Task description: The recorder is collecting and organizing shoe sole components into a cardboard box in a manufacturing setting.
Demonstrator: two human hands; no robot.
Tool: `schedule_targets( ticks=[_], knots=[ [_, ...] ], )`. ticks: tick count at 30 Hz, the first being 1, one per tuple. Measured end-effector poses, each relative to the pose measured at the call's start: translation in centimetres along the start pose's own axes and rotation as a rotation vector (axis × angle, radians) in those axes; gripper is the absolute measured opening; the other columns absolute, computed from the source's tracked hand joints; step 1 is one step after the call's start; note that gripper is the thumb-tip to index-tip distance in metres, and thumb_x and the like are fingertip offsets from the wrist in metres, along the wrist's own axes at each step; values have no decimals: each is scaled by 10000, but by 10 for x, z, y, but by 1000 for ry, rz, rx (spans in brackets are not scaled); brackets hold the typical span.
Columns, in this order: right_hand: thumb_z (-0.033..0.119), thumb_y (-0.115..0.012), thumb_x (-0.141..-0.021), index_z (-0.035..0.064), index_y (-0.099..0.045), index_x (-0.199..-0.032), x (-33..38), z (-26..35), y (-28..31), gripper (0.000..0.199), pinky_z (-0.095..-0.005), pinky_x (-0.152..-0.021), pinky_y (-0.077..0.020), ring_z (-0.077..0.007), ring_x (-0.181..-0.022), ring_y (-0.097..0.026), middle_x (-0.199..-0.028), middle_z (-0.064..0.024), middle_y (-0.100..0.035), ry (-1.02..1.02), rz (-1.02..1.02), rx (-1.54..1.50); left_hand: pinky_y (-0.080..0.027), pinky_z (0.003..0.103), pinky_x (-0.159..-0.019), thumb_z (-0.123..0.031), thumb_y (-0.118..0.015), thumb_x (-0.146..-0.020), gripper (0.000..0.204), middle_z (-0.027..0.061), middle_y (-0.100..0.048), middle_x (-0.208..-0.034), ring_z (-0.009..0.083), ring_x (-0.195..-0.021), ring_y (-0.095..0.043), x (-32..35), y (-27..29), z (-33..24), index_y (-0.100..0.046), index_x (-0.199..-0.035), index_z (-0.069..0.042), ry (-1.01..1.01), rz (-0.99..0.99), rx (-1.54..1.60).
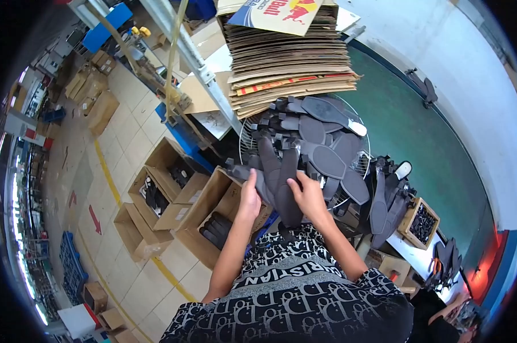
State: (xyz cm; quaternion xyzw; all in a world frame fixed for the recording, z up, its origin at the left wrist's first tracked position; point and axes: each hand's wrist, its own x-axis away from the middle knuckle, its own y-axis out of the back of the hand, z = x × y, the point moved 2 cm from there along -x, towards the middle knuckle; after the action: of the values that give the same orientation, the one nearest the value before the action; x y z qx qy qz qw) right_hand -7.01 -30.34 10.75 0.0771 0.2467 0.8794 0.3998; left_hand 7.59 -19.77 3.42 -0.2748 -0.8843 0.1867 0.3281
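Between my two hands are several dark grey padded pieces (273,163), long with rounded ends, fanned out in front of my body. The fingers of my left hand (249,195) wrap round the left part of the bunch, thumb on top. My right hand (309,197) grips the rightmost piece (290,183) with its thumb along the edge. Small black fittings show at the far ends of some pieces. Just beyond, a round wire basket (364,166) bears a heap of similar padded pieces (324,159), some with paddle-shaped ends. My fingers' undersides are hidden.
A tall stack of flattened cardboard (293,63) stands behind the basket. Left of me, an open carton (204,200) holds dark pieces, beside more open boxes (150,214). Right are more padded pieces (387,200), a wooden tray of small black parts (421,224) and another person's arm (450,306).
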Motion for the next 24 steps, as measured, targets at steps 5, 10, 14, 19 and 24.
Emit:
schedule_targets(
  ticks=[5,10,14,19,24],
  knots=[
    [113,-620,-908,-43,-641,-1065,-8,23,34,222,-282,-615,-448,-115,-644,-524,-705,-122,-612,-79,-75,-141,-485,238,-528,-375,-545,-976,431,28,-584,-623,111,-523,-544,7,10,-12,-667,-827,11,29,-50,-562],
    [168,-607,-927,-38,-620,-1027,-23,14,67,230,-347,-718,-478,-242,-766,-611,-857,-185,-643,-1,-196,48,-506,333,-590,-362,-576,-948,444,109,-675,-694,214,-614,-667,29,15,-47,-658,-841,62,-184,-86,-1104],
    [328,-578,-933,-2,-605,-955,-52,-43,100,331,-483,-991,-360,-367,-1243,-412,-1330,-187,-485,118,176,391,-516,391,-665,-341,-579,-929,392,180,-687,-744,326,-693,-673,53,-27,-72,-677,-873,34,-362,-87,-1338],
    [305,-606,-923,1,-616,-992,-76,-59,92,312,-430,-997,-387,-389,-1153,-452,-1216,-235,-497,71,351,454,-521,403,-763,-318,-613,-906,359,201,-698,-898,350,-845,-674,30,-28,-42,-656,-1030,16,-390,86,-1203],
    [279,-675,-869,-14,-646,-909,-78,-52,90,297,-428,-844,-453,-364,-971,-561,-957,-229,-587,-27,313,413,-507,396,-811,-272,-641,-880,373,196,-643,-1013,333,-909,-643,28,-24,-31,-624,-1106,25,-435,133,-1225]
  ],
)
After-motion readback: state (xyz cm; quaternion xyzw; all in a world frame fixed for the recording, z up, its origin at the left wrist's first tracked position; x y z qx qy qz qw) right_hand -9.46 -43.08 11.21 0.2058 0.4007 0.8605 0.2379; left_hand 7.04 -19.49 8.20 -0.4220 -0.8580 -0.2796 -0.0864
